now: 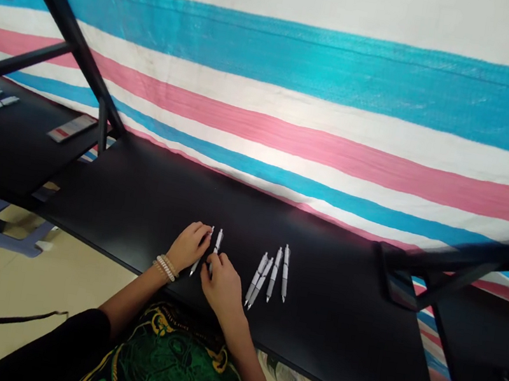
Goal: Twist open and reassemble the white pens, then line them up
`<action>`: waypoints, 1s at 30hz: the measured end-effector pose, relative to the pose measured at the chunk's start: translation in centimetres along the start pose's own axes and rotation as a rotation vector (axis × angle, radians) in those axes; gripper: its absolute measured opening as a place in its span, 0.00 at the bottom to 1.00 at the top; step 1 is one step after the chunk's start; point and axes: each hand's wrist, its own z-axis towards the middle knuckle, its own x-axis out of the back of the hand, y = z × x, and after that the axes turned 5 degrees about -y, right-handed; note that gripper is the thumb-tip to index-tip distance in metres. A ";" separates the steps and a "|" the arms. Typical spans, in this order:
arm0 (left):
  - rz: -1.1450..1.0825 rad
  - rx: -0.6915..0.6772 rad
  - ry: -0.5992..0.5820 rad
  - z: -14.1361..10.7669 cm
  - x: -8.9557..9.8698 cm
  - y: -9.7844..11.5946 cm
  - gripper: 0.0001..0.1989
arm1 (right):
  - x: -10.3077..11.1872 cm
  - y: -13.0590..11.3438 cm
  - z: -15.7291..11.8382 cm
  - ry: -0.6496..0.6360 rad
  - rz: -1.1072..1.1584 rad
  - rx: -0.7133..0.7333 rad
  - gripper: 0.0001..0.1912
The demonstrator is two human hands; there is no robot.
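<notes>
Closely together, the left hand [187,246] curls around a white pen [195,266] while the right hand [221,286] pinches a second pen [218,241], both pointing away; four more pens [269,275] lie lengthwise on the black table [333,332], just beyond the right hand.

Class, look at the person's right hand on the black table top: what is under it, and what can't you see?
A white pen sticks out past the fingertips of the right hand. The pen's lower part is covered by the hand, as is the black table top beneath the palm.
</notes>
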 end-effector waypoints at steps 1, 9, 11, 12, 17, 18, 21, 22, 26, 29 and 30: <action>0.006 -0.002 -0.004 0.0 0.0 0.0 0.10 | 0.0 0.2 0.0 -0.006 -0.002 -0.003 0.04; 0.005 0.002 -0.018 -0.1 0.1 0.1 0.11 | 0.1 1.1 -0.5 0.031 0.159 -0.022 0.07; -0.016 0.010 -0.012 -0.1 0.2 0.0 0.11 | 0.2 1.3 -0.6 0.075 0.249 -0.031 0.07; -0.037 0.015 -0.007 -0.1 0.2 0.1 0.11 | 0.2 1.3 -0.7 0.097 0.300 -0.034 0.08; -0.288 0.112 0.110 0.2 0.9 1.3 0.07 | 1.1 1.3 -1.3 0.193 0.540 -0.040 0.07; -0.398 0.153 0.139 0.3 1.1 1.8 0.09 | 1.4 1.2 -1.4 0.199 0.580 -0.033 0.07; -0.881 0.290 0.094 0.7 1.6 3.6 0.18 | 2.4 0.7 -1.7 0.167 0.694 0.023 0.07; -1.026 0.333 0.032 0.9 1.7 4.1 0.20 | 2.7 0.6 -1.7 0.149 0.727 0.039 0.06; -1.353 0.448 -0.046 1.5 2.1 5.4 0.19 | 2.9 0.4 -1.5 0.166 0.904 -0.043 0.08; -1.475 0.467 0.037 1.6 1.9 5.7 0.16 | 2.4 0.8 -1.4 0.231 1.041 -0.211 0.16; -1.493 0.469 0.049 1.5 1.7 5.7 0.16 | 2.2 0.9 -1.4 0.229 1.064 -0.251 0.18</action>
